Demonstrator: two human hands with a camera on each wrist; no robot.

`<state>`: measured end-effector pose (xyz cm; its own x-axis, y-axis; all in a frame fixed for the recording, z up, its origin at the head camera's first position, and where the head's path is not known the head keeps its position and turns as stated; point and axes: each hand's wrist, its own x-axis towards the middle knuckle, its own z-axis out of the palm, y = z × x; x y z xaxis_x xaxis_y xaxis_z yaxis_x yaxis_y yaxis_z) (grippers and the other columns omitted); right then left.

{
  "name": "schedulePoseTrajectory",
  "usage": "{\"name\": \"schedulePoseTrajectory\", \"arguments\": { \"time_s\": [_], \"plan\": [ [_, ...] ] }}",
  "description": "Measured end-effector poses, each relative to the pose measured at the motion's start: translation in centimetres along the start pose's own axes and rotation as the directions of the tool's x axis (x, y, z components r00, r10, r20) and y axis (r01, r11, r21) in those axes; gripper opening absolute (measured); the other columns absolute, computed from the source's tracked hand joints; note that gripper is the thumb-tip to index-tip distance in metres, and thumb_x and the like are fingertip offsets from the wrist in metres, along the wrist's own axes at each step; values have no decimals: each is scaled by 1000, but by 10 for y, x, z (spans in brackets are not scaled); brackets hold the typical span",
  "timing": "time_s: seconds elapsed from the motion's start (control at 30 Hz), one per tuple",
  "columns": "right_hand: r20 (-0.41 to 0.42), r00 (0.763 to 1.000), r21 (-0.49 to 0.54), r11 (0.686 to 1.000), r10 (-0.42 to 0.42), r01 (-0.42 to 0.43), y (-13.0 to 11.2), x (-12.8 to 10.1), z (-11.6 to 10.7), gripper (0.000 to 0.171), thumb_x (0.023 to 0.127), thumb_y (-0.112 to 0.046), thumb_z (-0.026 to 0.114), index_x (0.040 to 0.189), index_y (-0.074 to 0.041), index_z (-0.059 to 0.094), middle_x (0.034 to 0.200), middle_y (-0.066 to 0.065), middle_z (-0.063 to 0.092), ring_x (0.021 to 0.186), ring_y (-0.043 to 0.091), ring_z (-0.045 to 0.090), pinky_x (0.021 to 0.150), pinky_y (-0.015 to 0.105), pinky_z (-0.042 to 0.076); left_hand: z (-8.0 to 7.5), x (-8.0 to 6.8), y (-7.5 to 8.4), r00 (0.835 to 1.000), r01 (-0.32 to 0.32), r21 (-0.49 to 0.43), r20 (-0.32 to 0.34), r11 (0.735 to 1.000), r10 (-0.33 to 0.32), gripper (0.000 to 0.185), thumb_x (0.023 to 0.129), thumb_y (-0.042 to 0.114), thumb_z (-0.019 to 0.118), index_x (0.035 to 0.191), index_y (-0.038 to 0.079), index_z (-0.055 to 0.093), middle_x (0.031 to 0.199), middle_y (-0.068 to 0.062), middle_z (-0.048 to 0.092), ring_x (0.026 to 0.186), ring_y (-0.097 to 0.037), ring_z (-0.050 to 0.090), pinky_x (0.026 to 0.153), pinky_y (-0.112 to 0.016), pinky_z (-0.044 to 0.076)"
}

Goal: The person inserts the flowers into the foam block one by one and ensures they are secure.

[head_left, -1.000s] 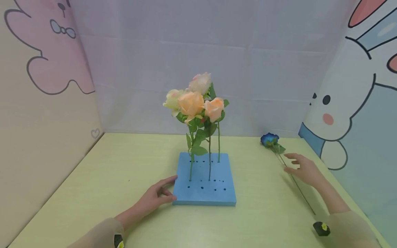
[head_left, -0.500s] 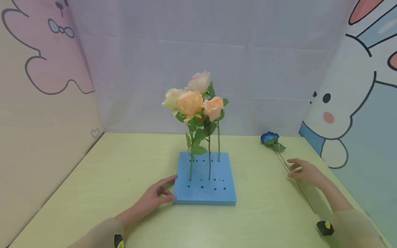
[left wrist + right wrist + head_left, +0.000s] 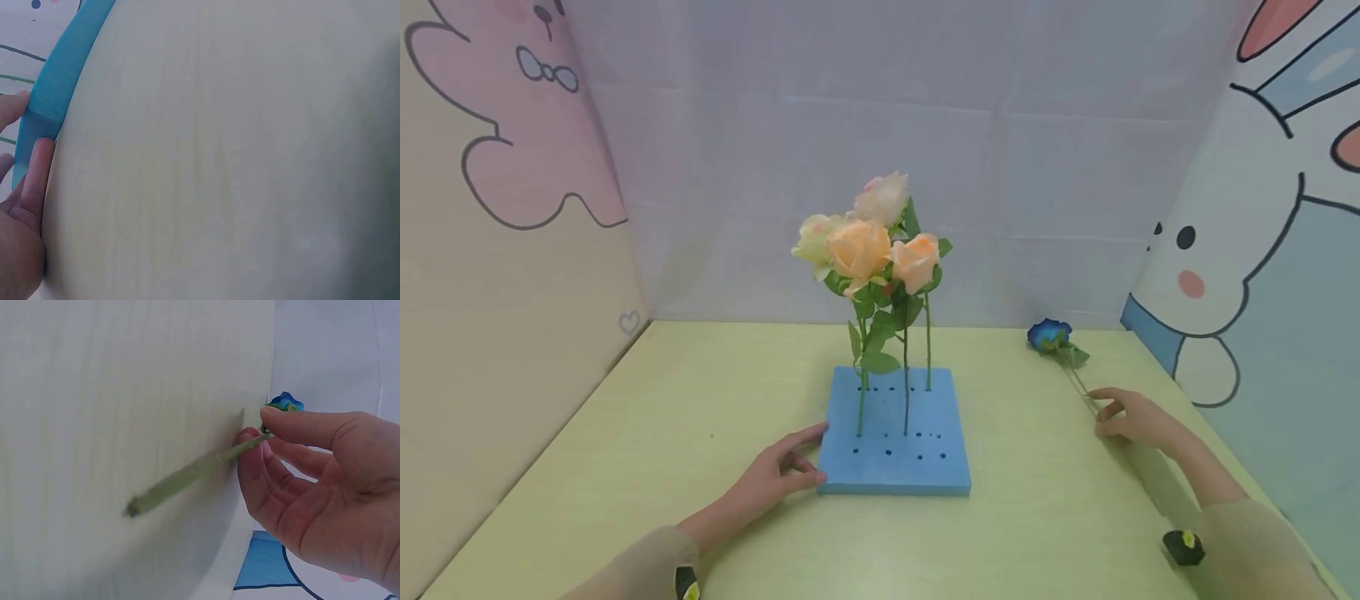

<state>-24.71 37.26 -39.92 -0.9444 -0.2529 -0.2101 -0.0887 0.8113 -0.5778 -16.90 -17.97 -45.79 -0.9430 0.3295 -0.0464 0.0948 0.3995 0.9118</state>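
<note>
A blue rose [image 3: 1049,335] lies at the table's right, its bloom toward the back wall. My right hand [image 3: 1138,419] pinches its stem between thumb and fingers. In the right wrist view, the stem [image 3: 181,478] sticks out past the fingertips, its cut end toward the camera. The blue board [image 3: 898,473] with holes lies flat mid-table. My left hand [image 3: 775,471] rests against its left edge, fingers extended; the left wrist view has a finger [image 3: 40,169] along the board's side. Several roses stand upright in the board, including a peach one [image 3: 859,248] and a pink-white one [image 3: 882,198].
The pale yellow table [image 3: 685,392] reaches back to a white cloth wall [image 3: 737,208]. Side panels printed with a pink bear [image 3: 542,158] and a white rabbit [image 3: 1217,208] border it left and right.
My right hand has moved slightly down along the stem, and its fingers have closed on it. The left hand and the board have stayed in place.
</note>
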Motion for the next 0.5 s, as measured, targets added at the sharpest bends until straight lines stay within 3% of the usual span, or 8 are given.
{"name": "schedulePoseTrajectory", "arguments": {
  "time_s": [0.27,0.5],
  "plan": [
    [133,991,178,983,11,-34,6,0,0,62,96,-10,59,144,17,29,113,26,64,88,13,63,73,31,56,0,-2,-1,1000,6,-9,-2,1000,-6,72,87,26,75,151,21,42,155,-14,42,91,-8,62,69,-21,46],
    [206,978,295,955,-42,-22,8,1,1,67,98,-13,58,147,16,23,117,20,64,86,7,63,74,31,57,1,-1,-1,1000,-5,-2,0,1000,5,71,88,26,75,151,21,42,155,-14,42,90,-8,63,70,-21,46]
  ]
}}
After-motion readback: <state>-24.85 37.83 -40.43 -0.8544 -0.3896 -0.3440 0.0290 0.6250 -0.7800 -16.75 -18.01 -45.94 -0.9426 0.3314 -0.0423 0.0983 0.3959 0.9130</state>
